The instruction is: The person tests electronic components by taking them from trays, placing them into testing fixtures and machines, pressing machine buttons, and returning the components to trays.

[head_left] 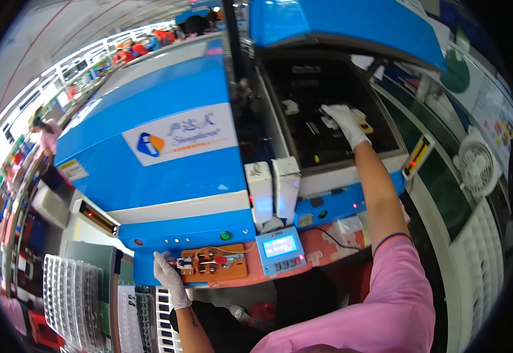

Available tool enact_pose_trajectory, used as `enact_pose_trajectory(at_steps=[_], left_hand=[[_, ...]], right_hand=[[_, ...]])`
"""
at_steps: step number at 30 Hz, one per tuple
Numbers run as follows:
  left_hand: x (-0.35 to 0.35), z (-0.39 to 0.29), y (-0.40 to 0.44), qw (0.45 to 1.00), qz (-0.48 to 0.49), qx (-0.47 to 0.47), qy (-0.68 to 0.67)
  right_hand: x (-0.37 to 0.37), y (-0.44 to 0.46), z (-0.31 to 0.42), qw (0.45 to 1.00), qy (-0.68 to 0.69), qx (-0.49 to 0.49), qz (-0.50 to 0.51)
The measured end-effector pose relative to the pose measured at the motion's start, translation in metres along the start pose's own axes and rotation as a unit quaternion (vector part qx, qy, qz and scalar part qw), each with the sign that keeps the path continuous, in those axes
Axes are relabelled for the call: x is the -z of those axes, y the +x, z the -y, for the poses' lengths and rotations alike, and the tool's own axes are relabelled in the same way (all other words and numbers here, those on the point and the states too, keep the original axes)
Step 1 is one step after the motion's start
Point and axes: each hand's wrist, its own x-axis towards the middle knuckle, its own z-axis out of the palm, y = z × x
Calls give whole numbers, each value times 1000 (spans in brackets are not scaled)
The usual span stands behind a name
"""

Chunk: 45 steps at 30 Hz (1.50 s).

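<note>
My left hand [171,279], in a white glove, is at the left end of an orange fixture [241,268] with metal clamps and a red-handled toggle clamp [220,261]. Its fingers point up, apart from the thumb, beside the fixture's end. My right hand [347,122], also gloved, reaches into the dark recess [303,138] of the raised-lid blue machine. White material [329,121] shows beneath its curled fingers; what exactly they grip is hidden. A yellowish piece [364,125] lies just right of that hand, and a small white lump [290,107] farther left.
A blue controller with a lit screen [280,247] stands right of the fixture. Two white posts [286,185] rise behind it. A closed blue cover [174,182] fills the left. Stacked clear trays [71,300] stand lower left; a white fan [477,163] is at right.
</note>
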Motion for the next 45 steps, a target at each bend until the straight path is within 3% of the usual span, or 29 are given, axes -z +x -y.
enact_pose_trajectory(at_steps=[2, 4, 5, 8, 12, 16, 27, 32, 45], left_hand=[[0, 8, 2, 1000, 7, -2, -1], [1, 12, 5, 1000, -1, -10, -1], [1, 15, 6, 1000, -9, -15, -1], [2, 21, 9, 1000, -8, -5, 5], [1, 20, 8, 1000, -11, -6, 8], [2, 15, 6, 1000, -4, 2, -3], [-1, 8, 4, 1000, -11, -7, 10], [0, 4, 1, 1000, -5, -7, 20], [1, 14, 7, 1000, 1, 10, -5]], right_hand=[[-5, -10, 9, 999, 35, -9, -37], [-2, -3, 11, 980, -29, 104, -168], [6, 3, 4, 979, -33, 103, -171], [19, 15, -17, 906, -375, 146, -135], [15, 11, -13, 923, -374, 59, -72], [14, 10, -13, 896, -435, 67, -51], [22, 35, -38, 911, -408, 35, -49], [8, -4, 1, 915, -398, 1, -66], [13, -1, -6, 885, -457, 46, -78]])
